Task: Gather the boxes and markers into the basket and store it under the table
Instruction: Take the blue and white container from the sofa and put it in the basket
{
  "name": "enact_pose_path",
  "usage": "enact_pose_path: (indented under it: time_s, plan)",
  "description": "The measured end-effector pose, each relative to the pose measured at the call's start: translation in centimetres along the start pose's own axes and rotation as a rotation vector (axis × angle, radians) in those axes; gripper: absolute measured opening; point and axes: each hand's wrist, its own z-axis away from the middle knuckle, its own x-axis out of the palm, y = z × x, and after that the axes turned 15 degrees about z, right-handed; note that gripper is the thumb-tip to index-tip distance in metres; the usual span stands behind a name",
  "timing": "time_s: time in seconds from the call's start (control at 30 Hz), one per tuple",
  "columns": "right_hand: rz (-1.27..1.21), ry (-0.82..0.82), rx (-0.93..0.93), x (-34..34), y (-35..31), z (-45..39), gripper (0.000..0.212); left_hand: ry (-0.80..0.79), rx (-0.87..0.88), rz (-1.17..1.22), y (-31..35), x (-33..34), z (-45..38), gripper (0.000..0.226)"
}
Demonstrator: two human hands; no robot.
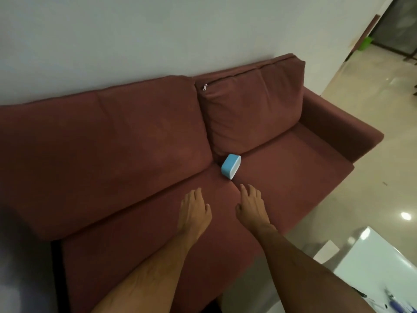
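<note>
A small blue box (230,166) with a white face stands on its side on the maroon sofa (112,143), at the seam between the two seat cushions and against the backrest. My left hand (194,211) hovers over the left seat cushion, fingers apart and holding nothing. My right hand (251,206) reaches out beside it, open too, its fingertips a short way below the box and not touching it. Several markers (393,303) lie on the white table (383,263) at the lower right. No basket is in view.
The sofa stands against a pale wall, with its right armrest (343,125) near a shiny tiled floor (372,177). A white sheet of paper (326,251) lies on the floor beside the table. A green bucket (365,42) stands far off at the upper right.
</note>
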Motion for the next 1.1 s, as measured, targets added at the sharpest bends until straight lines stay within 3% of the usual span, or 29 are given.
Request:
enact_pose_path:
  time_s: [0.37, 0.63, 0.73, 0.77, 0.87, 1.1]
  plan:
    - [-0.064, -0.139, -0.03, 4.8, 7.2, -22.4, 0.066, -0.068, -0.224, 0.08, 1.5, 13.1, -19.6, 0.067]
    - [-0.304, -0.228, 0.005, 8.5, 9.3, -33.1, 0.061, -0.092, -0.388, 0.128, 0.6, 21.8, -28.5, 0.078]
    - [-0.425, -0.21, 0.023, 12.2, 9.6, -35.9, 0.087, -0.149, -0.477, 0.187, -0.4, 24.4, -30.5, 0.095]
    - [-0.461, -0.234, 0.019, 14.4, 9.9, -36.7, 0.088, -0.161, -0.498, 0.206, -0.7, 24.9, -30.9, 0.099]
    - [-0.535, -0.267, 0.008, 22.1, 11.1, -39.2, 0.074, -0.149, -0.526, 0.222, -1.0, 26.2, -31.8, 0.099]
    - [-0.614, -0.228, 0.071, 15.9, 10.1, -37.5, 0.037, -0.03, -0.534, 0.422, -1.6, 26.4, -31.4, 0.078]
